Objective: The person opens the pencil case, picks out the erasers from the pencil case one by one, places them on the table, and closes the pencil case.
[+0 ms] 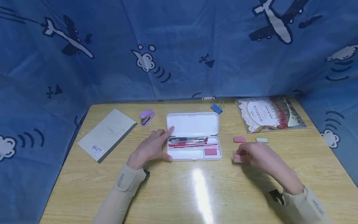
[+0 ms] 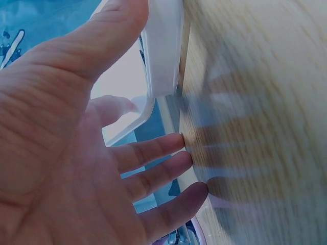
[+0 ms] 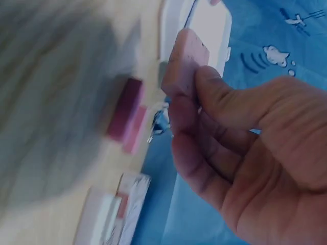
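Observation:
An open white pencil case [image 1: 193, 124] lies mid-table, its lid laid back. Several pens [image 1: 187, 143], black and red, lie in its long section, and a pink eraser [image 1: 210, 151] sits in the small lower right compartment. At the case's left side my left hand [image 1: 151, 147] rests with spread fingers, thumb by the lower corner and index finger at the lid; its other fingertips touch the table [image 2: 245, 127]. My right hand [image 1: 261, 158] pinches a light pink eraser [image 3: 186, 61] between thumb and fingers, right of the case. Beyond that hand lie a darker pink eraser [image 1: 239, 139] and a pale green eraser [image 1: 261, 140].
A grey notebook [image 1: 107, 133] lies at the left, with a purple stapler [image 1: 147, 117] near it. Behind the case is a blue binder clip [image 1: 216, 108]. A printed floral sheet [image 1: 269, 113] lies back right. Blue curtain [image 1: 179, 62] hangs around the table.

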### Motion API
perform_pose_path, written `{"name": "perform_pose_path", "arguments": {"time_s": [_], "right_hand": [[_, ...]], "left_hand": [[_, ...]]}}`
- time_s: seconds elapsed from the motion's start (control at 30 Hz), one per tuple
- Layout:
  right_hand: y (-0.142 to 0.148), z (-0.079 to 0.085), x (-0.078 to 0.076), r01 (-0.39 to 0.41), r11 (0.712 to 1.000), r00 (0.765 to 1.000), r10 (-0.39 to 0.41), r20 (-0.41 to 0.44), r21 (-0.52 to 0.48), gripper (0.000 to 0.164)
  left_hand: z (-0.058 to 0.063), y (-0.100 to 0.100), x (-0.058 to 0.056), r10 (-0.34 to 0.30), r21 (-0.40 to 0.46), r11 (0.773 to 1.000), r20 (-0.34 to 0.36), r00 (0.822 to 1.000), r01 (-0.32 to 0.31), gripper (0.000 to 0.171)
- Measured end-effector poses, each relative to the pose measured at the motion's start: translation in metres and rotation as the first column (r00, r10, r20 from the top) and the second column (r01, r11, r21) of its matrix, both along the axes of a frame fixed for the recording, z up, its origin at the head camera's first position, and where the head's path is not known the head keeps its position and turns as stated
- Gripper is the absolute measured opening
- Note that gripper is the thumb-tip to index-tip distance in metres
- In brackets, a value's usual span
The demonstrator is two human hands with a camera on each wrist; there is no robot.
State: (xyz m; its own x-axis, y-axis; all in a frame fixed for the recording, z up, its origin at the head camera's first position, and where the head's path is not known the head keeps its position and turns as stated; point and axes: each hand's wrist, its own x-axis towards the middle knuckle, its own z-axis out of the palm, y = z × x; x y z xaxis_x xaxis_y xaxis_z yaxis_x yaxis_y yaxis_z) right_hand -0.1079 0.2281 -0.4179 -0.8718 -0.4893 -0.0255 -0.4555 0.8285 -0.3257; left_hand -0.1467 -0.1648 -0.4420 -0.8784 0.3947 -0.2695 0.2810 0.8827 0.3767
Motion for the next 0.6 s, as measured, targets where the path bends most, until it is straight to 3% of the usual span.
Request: {"name": "perform_pose_path", "arguments": {"time_s": [0.33, 0.6], "right_hand": [[0.022, -0.015, 0.011, -0.011, 0.998, 0.999, 0.007, 0.054, 0.064, 0.019], [0.024, -0.023, 0.014, -0.014, 0.999, 1.000, 0.014, 0.009, 0.051, 0.019]], "left_hand": [[-0.001, -0.001, 0.001, -0.008, 0.009, 1.000, -0.014, 1.000, 0.009, 0.123], [-0.003, 0.000, -0.001, -0.020, 0.009, 1.000, -0.031, 0.999, 0.021, 0.124]]}}
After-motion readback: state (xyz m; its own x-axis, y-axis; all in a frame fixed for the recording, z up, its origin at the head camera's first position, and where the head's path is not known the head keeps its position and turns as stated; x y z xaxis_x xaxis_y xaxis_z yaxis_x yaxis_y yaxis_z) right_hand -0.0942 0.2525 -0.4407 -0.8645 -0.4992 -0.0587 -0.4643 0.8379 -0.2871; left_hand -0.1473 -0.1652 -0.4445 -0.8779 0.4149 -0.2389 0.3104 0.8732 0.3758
